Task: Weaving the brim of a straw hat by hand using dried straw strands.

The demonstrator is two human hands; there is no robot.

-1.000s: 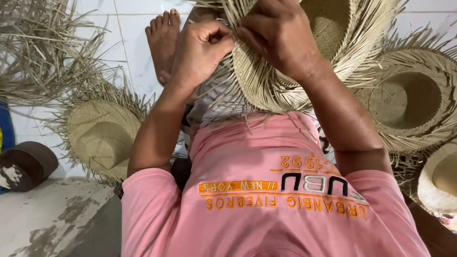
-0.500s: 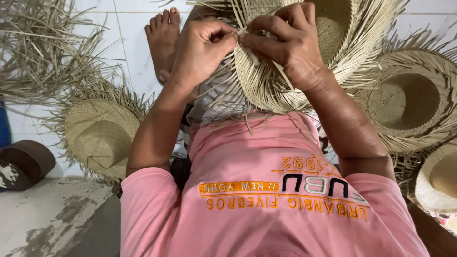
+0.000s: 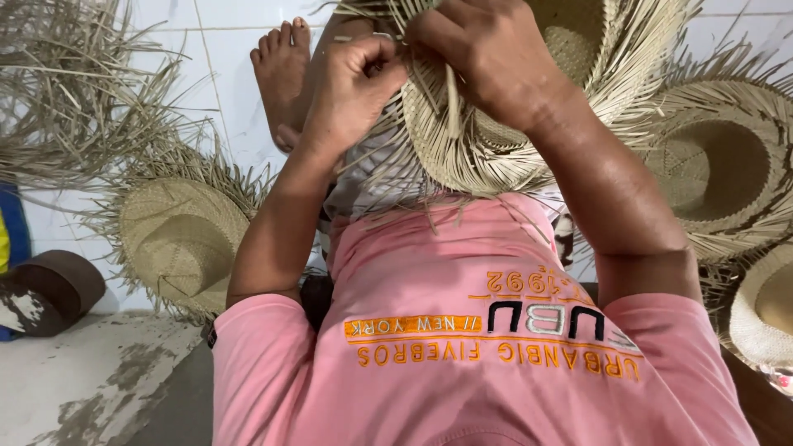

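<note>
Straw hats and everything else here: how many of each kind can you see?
Straw hats: 4, one in the hands, one at left, two at right
Loose straw pile: 1
Brown block: 1
Hands: 2, left hand, right hand
Bare foot: 1
Total: 9

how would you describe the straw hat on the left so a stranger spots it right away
Start at the white tiled floor, left of the person's left arm. There a straw hat lies crown up, beside a dark brown block. Unlike the hat held in both hands and the hats stacked on the right showing their hollow insides, it shows its domed top, ringed by loose fringe.
</note>
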